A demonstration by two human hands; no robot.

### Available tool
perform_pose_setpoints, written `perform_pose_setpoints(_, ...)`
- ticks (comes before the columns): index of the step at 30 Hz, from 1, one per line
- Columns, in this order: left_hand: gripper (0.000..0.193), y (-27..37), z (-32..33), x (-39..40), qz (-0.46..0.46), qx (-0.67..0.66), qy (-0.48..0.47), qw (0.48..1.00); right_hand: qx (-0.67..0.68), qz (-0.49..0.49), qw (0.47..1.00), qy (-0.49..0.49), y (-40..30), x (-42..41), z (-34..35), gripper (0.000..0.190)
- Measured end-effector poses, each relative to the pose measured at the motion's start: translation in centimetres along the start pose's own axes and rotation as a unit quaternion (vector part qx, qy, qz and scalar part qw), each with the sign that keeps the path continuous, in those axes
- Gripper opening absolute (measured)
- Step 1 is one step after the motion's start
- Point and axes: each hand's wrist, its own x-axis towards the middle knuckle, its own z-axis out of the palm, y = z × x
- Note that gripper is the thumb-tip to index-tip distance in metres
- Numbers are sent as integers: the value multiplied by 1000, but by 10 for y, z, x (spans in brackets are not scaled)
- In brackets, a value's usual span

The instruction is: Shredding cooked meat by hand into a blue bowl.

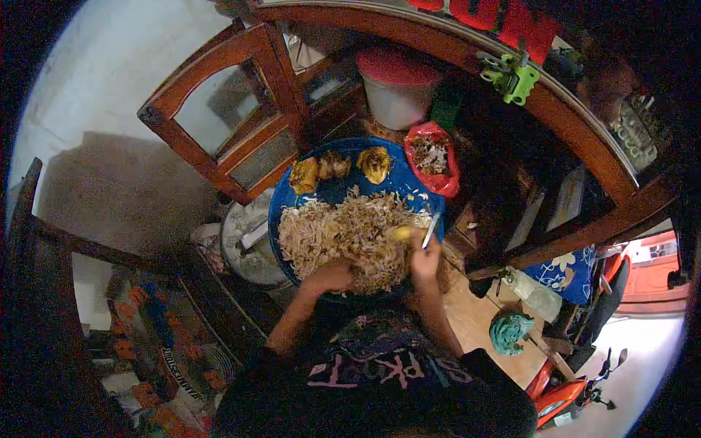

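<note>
A round blue tray lies before me, with a large heap of shredded food, seemingly meat, over its middle. My left hand touches the heap's near edge; its fingertips are hidden in the shreds, so its grasp cannot be told. At the tray's right side, my right hand grips a knife, its blade pointing up and away. A blurred yellowish piece is beside that hand's fingers. Three larger browned pieces, seemingly cooked meat, sit along the far rim, one of them yellow-brown.
A red plastic bag of scraps touches the tray's far right. Behind stands a white bucket with a red lid. A round metal basin is at the left, below an open wooden cabinet door. A teal cloth lies at the right.
</note>
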Motion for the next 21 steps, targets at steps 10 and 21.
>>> perform_pose_setpoints(10,23,-6,-17,-36,53,-653,154,740,-461,62,867,-180,99,36,-83,51)
perform_pose_setpoints(21,21,2,32,18,138,-208,517,819,-202,-12,899,-388,-63,-37,13,41)
